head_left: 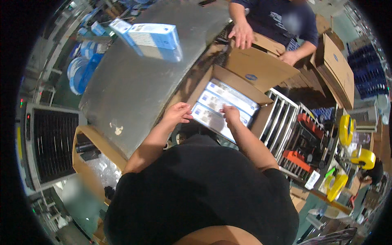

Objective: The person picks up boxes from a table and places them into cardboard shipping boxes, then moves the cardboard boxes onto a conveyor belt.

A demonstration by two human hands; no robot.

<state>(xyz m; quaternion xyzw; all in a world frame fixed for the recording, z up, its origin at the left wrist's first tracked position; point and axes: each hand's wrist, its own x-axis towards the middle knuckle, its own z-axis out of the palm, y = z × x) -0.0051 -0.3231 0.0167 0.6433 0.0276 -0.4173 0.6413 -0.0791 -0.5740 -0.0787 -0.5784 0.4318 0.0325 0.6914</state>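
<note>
We see the left hand [177,113] resting with fingers spread on the near left corner of the open carton [261,100], steadying it, while the right hand [231,114] presses its fingers together on the flat white-and-blue boxes [222,104] packed side by side inside. The carton sits right of the grey desk [134,90], where spare blue boxes [153,36] wait at the far edge; a co-worker's hand [242,34] holds another carton's flap beyond.

open cardboard carton [245,87] | flat white-blue boxes [222,106] packed side by side inside
</note>
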